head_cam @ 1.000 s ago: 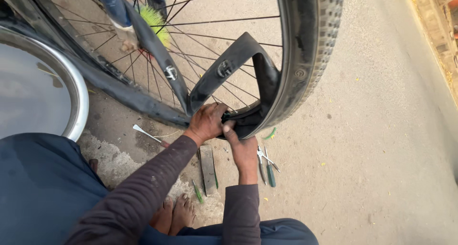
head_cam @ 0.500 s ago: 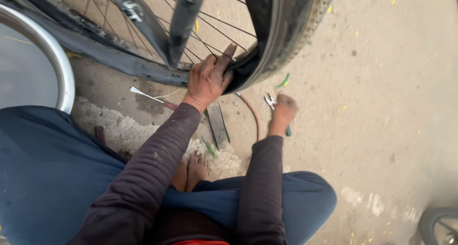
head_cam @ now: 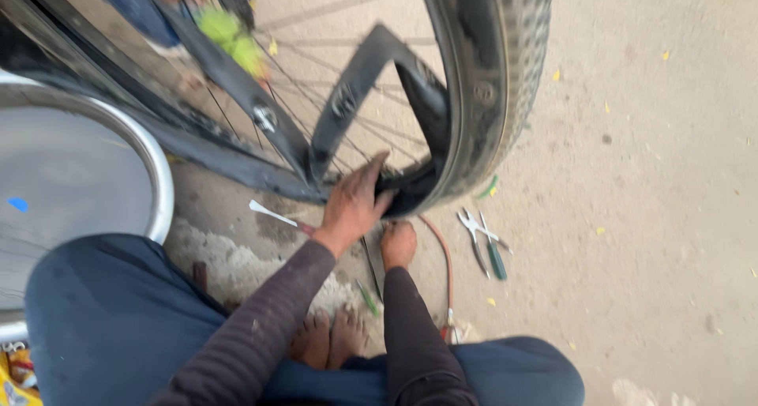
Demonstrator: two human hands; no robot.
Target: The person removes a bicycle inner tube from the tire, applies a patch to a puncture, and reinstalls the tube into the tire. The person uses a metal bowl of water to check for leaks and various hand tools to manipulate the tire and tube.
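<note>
Basin [head_cam: 162, 193] at far left, steel rim beside my knee | left hand [head_cam: 353, 203], fingers spread, pressed flat on inner tube [head_cam: 359, 82] where it leaves tyre [head_cam: 505, 82] | right hand [head_cam: 399, 244] back from ground by pliers [head_cam: 485, 240], now curled under rim; grip contents cannot tell | both hands again at wheel bottom.

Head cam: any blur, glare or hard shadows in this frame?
Head view: motion blur smears the spokes, the frame tubes and the tyre tread; left hand and right hand are soft-edged. Light is flat and diffuse, with no hard shadows on the ground. No strong glare; the metal basin rim shows only a dull sheen.
</note>
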